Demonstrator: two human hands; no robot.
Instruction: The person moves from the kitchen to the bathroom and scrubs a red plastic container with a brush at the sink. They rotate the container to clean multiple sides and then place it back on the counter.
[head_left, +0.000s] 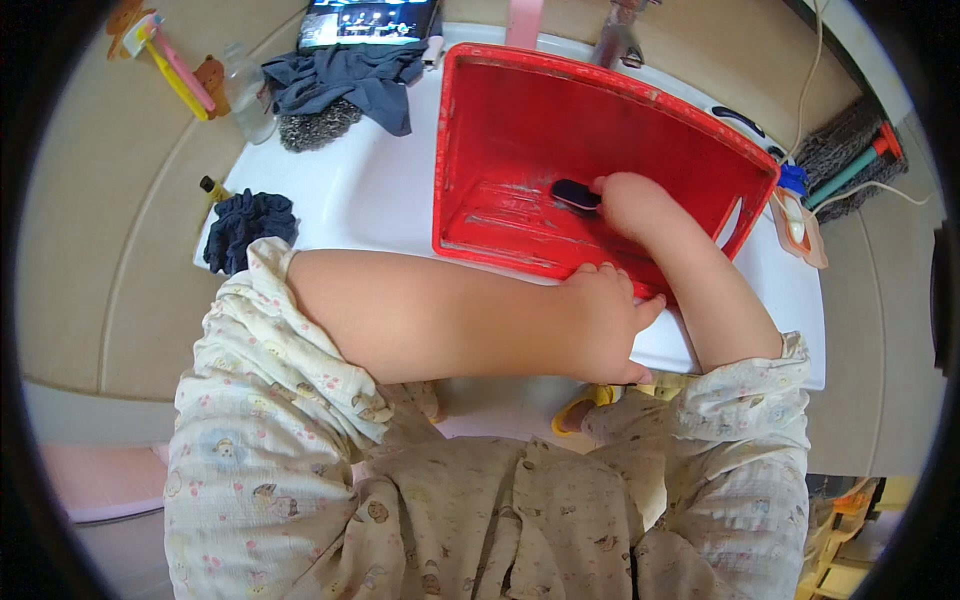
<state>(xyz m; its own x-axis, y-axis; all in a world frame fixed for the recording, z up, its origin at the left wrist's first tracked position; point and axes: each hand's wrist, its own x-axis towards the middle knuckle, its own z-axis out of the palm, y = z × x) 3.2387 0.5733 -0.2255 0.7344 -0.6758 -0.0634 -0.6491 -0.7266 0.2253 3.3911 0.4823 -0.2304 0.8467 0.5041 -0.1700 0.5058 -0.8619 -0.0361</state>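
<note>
A red plastic bin (600, 67) lies tilted in a white washbasin (360, 195), its open side facing me. Inside it, my right hand (634, 206) holds a dark oval brush or scrubber (575, 194) against the bin's inner wall, which has pale, dirty-looking streaks. The brush's underside is hidden. My left hand (607, 315) rests on the bin's near rim, its fingers curled over the edge and its thumb pointing towards me. Behind the bin stands a metal faucet (619, 34), partly out of view.
At the basin's left lie a grey-blue cloth (352, 75), a steel wool pad (319, 126), a clear bottle (251, 97) and a dark scrunchie (250, 229). A lit screen (367, 22) stands behind them. On the right are a soap dish (801, 232) and a grey brush head with a green handle (844, 176).
</note>
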